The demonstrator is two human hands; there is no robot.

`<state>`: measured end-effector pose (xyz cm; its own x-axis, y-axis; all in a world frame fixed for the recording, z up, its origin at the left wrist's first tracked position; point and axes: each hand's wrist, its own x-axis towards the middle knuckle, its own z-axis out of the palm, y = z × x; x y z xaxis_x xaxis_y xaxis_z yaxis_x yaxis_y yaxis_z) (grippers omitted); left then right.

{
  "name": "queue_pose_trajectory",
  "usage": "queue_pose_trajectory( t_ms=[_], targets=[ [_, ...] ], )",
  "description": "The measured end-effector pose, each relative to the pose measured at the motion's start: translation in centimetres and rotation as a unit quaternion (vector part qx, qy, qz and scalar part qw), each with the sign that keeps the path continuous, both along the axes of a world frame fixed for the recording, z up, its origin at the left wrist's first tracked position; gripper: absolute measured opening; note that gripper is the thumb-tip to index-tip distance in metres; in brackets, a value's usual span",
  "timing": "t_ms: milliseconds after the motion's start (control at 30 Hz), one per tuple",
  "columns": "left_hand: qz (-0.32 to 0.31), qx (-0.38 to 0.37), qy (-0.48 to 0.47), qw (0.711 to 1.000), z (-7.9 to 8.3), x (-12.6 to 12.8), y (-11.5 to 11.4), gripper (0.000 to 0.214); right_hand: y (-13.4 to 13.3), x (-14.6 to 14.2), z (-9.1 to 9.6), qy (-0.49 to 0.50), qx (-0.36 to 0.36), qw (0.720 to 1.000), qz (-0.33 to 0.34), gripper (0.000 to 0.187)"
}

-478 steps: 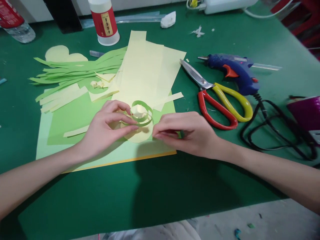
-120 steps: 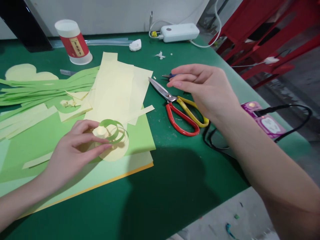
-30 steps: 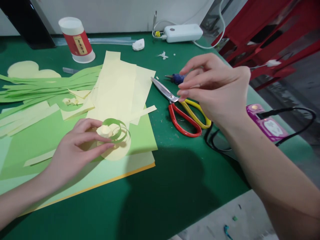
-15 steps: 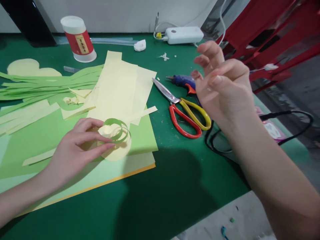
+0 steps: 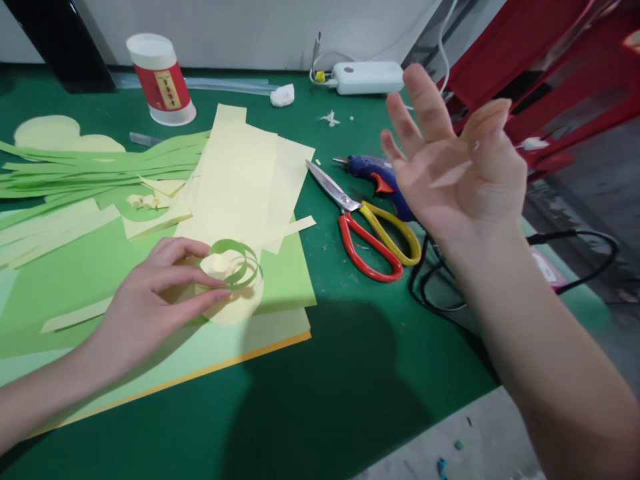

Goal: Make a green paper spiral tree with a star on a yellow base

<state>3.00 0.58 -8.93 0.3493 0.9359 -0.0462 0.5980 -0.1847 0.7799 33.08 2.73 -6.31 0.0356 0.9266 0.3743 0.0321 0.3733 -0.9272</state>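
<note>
The person's left hand (image 5: 153, 287) was at the near part of a stack of paper, its thumb and fingertips brought together on a narrow, curled green paper strip (image 5: 229, 245). The strip stood on edge in open loops beside a small cream paper rosette (image 5: 216, 265), which sat just in front of the fingertips; whether the fingers also touched the rosette could not be told. Under both lay a flat, rounded pale yellow paper piece (image 5: 235, 310), resting over a bright green paper sheet (image 5: 287, 290) and a pale mint sheet (image 5: 280, 328) with an orange edge below.

The right hand (image 5: 457, 167) was raised well apart from the paper, palm showing, its fingers spread and holding nothing that could be seen. It was nearest to a blue hot-glue gun (image 5: 367, 168) with an orange trigger, and it partly hid the rear of that tool. Just beside the gun lay metal scissors (image 5: 345, 202) with one red and one yellow handle, blades together, the tip near overlapping cream paper sheets (image 5: 240, 180). Long green paper strips (image 5: 100, 173) were fanned out left of those sheets. A white tub (image 5: 167, 87) with a red label stood behind them on the green table (image 5: 450, 347).
</note>
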Motion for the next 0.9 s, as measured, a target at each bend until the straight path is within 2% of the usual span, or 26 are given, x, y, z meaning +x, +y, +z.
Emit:
queue_pose_trajectory(
  t_ms=[200, 300, 367, 433, 533, 633, 767, 900],
  targets=[
    [-0.001, 0.000, 0.000, 1.000, 0.0, -0.3, 0.0, 0.011, 0.3, 0.4, -0.3, 0.022, 0.024, 0.999, -0.012, 0.017],
    [-0.002, 0.002, -0.001, 1.000, -0.1, -0.2, 0.1, 0.012, 0.4, 0.4, -0.7, 0.016, 0.063, 0.995, -0.069, 0.008],
    [0.001, 0.000, 0.000, 1.000, 0.0, -0.1, 0.2, 0.011, 0.3, 0.2, -0.9, -0.040, 0.094, 0.987, -0.127, 0.009],
    [0.002, -0.003, -0.001, 1.000, 0.0, 0.0, 0.2, 0.012, 0.1, 0.0, -0.9, -0.142, 0.109, 0.965, -0.189, 0.014],
    [0.003, -0.009, 0.001, 1.000, 0.2, 0.1, 0.1, 0.013, -0.1, -0.3, -0.6, -0.305, 0.108, 0.910, -0.258, 0.014],
    [0.003, -0.007, 0.011, 1.000, 0.1, 0.0, 0.1, 0.014, 0.3, -0.5, -0.3, -0.383, 0.091, 0.871, -0.294, 0.010],
    [-0.008, -0.004, 0.008, 1.000, -0.2, -0.3, 0.0, 0.014, 1.5, -0.7, 0.3, -0.421, 0.061, 0.863, -0.272, 0.011],
    [-0.012, -0.009, 0.010, 1.000, -0.2, -0.5, 0.0, 0.014, 3.0, -0.5, 0.7, -0.452, 0.018, 0.871, -0.190, 0.030]
  ],
)
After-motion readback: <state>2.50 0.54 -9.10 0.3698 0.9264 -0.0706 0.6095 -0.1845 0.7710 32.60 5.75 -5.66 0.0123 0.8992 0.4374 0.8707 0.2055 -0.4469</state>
